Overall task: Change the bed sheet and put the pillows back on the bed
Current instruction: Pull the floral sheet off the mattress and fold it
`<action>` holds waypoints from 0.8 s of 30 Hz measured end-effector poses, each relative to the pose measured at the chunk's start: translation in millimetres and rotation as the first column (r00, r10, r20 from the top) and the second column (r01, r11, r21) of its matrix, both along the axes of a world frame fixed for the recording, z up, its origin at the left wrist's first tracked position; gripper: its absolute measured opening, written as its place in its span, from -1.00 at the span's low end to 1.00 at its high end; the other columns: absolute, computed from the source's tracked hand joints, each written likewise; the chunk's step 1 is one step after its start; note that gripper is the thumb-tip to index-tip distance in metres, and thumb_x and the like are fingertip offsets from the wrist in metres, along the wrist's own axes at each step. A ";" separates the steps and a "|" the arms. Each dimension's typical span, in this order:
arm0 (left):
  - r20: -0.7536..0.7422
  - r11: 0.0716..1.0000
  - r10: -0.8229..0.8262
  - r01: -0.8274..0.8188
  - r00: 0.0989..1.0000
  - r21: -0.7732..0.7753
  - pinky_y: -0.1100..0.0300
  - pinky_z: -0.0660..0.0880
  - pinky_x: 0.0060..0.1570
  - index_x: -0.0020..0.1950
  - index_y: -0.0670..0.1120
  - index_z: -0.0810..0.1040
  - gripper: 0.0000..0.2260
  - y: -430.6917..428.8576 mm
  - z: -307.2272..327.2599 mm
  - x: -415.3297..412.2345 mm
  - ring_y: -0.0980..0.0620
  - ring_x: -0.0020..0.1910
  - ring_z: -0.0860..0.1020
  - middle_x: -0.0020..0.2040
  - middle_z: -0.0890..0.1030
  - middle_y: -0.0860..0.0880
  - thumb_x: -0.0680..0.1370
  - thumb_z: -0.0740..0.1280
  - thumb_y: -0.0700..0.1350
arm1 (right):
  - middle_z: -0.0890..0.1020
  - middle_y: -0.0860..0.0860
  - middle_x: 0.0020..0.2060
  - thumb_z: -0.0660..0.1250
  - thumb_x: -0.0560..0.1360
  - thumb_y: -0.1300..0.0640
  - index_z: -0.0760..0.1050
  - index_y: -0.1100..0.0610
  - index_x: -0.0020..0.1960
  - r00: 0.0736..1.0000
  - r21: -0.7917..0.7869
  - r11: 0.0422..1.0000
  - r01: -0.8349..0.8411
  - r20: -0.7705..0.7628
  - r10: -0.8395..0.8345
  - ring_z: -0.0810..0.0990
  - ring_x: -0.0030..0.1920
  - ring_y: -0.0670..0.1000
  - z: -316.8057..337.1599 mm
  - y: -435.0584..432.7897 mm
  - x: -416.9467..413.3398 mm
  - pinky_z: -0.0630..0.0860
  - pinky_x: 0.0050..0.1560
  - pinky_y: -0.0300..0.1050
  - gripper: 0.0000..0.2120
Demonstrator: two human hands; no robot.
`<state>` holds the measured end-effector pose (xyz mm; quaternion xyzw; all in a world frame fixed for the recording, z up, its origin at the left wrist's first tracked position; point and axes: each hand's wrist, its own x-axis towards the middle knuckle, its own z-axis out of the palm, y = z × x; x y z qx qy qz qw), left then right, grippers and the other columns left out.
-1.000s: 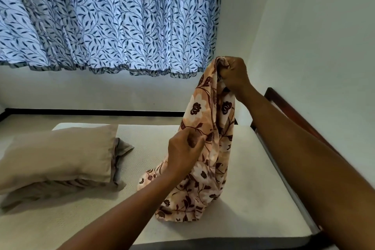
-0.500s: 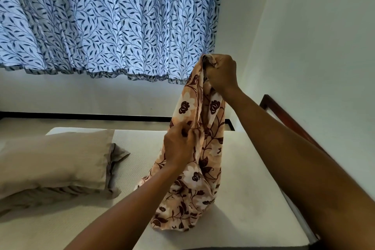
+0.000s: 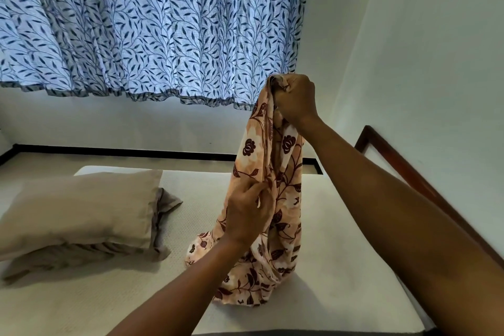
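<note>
Head view
R hand (image 3: 296, 98): raised, fist curled tight round top end of sheet (image 3: 283, 166), level w/ curtain hem.
L hand (image 3: 249, 213): lower down, fingers pinching a fold approx mid-sheet.
Sheet: peach w/ dark red flowers, bunched, hangs from R hand; bottom end heaped on bed, right of centre.
Bed (image 3: 81, 308): bare off-white mattress.
Pillows (image 3: 81, 207): two, beige, stacked on left of bed, near sheet, not touching; loose cover fabric at their right end.
Curtain (image 3: 150, 22): blue-white leaf print, behind bed.
Frame (image 3: 377, 142): dark wood, right side by wall.
</note>
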<state>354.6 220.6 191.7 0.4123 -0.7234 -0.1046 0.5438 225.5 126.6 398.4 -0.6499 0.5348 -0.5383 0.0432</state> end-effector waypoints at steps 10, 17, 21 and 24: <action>0.003 0.993 0.075 -0.075 0.997 0.091 0.16 0.64 -0.14 0.04 -0.14 0.67 -0.84 -1.8 4.2 -3.5 0.10 -0.11 0.61 -0.05 0.64 -0.01 0.51 0.51 -0.11 | 0.37 -0.12 -0.57 0.35 0.51 0.24 0.30 0.01 -0.51 0.999 0.004 0.999 0.041 -0.006 -0.041 0.28 -0.55 -0.15 -3.7 -1.9 -4.5 0.23 -0.45 -0.18 -0.54; -0.076 0.994 0.072 -0.066 0.995 0.086 0.22 0.63 -0.23 -0.02 -0.16 0.68 -0.86 11.6 14.0 28.5 0.16 -0.21 0.62 -0.12 0.66 0.00 0.45 0.55 -0.23 | 0.58 0.07 -0.47 0.38 0.51 0.14 0.56 0.22 -0.36 0.987 0.071 0.985 0.156 -0.059 -0.152 0.49 -0.45 0.00 -14.2 -14.4 -34.2 0.36 -0.40 -0.15 -0.71; -0.061 0.995 0.014 -0.008 0.998 0.102 0.25 0.61 -0.23 -0.05 -0.10 0.68 -0.87 19.7 21.3 52.0 0.16 -0.21 0.62 -0.16 0.64 0.08 0.45 0.56 -0.22 | 0.57 0.07 -0.47 0.41 0.49 0.11 0.54 0.24 -0.36 0.977 0.103 0.975 0.199 -0.096 -0.190 0.49 -0.46 0.02 -21.8 -22.1 -40.4 0.36 -0.42 -0.12 -0.70; -0.105 0.978 0.046 -0.024 0.993 0.206 0.25 0.62 -0.23 -0.07 -0.03 0.64 -0.88 23.9 28.0 64.8 0.15 -0.22 0.62 -0.21 0.63 0.13 0.47 0.54 -0.18 | 0.52 0.07 -0.50 0.40 0.50 0.12 0.50 0.24 -0.39 0.980 0.100 0.980 0.172 -0.121 -0.160 0.43 -0.50 0.00 -24.5 -21.8 -37.8 0.32 -0.43 -0.11 -0.67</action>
